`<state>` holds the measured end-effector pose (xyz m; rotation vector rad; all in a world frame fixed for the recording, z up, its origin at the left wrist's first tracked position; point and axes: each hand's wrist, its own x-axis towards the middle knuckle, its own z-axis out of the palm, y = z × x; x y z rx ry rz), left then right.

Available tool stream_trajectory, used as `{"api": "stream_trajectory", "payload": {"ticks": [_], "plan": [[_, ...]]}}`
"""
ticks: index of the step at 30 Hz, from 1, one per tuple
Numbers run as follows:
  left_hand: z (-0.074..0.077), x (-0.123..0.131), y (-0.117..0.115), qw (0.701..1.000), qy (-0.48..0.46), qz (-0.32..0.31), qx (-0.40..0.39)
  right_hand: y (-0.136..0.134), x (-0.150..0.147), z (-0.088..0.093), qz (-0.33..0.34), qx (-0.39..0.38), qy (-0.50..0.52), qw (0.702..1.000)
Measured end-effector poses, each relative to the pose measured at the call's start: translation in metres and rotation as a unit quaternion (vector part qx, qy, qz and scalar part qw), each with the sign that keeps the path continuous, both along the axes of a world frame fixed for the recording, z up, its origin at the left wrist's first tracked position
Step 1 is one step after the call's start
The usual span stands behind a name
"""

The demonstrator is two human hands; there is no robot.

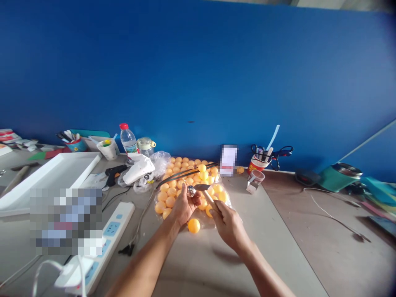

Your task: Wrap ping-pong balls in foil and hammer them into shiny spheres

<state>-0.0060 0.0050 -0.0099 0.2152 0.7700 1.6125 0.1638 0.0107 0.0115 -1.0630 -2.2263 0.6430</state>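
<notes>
My left hand (185,205) is closed around a small, shiny, silvery round piece (191,190), held up between thumb and fingers; what it is exactly I cannot make out. In my right hand (229,220) is a hammer (209,199) with a pale wooden handle. Its dark head lies right beside the silvery piece; whether they touch I cannot tell. Behind and below both hands lies a clear plastic bag of orange table tennis balls (170,201), with a black strap (182,173) across it. One loose orange ball (193,225) sits on the table between my wrists.
On the left are a power strip (117,222), a white tray (72,165), a black glue gun (113,175) and a plastic bottle (127,138). Towards the right stand a cup of tools (258,163), a tape roll (257,177) and a green container (338,177). A blue partition (198,74) rises behind.
</notes>
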Motion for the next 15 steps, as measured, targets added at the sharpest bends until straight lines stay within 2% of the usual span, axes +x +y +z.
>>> {"api": "stream_trajectory", "payload": {"ticks": [3,6,15], "plan": [[0.0005,-0.0001,-0.0001,1.0,0.005,0.01,-0.008,-0.0016,0.0002,-0.0019,0.009,-0.007,-0.02,1.0],[0.0022,0.0,-0.0011,1.0,0.02,0.012,0.019,-0.0037,0.0002,-0.0022,0.012,0.002,-0.009,1.0],[0.0011,-0.0008,-0.0008,0.999,-0.025,-0.002,0.028,-0.0024,-0.0012,-0.0025,0.004,0.011,-0.021,1.0]]}}
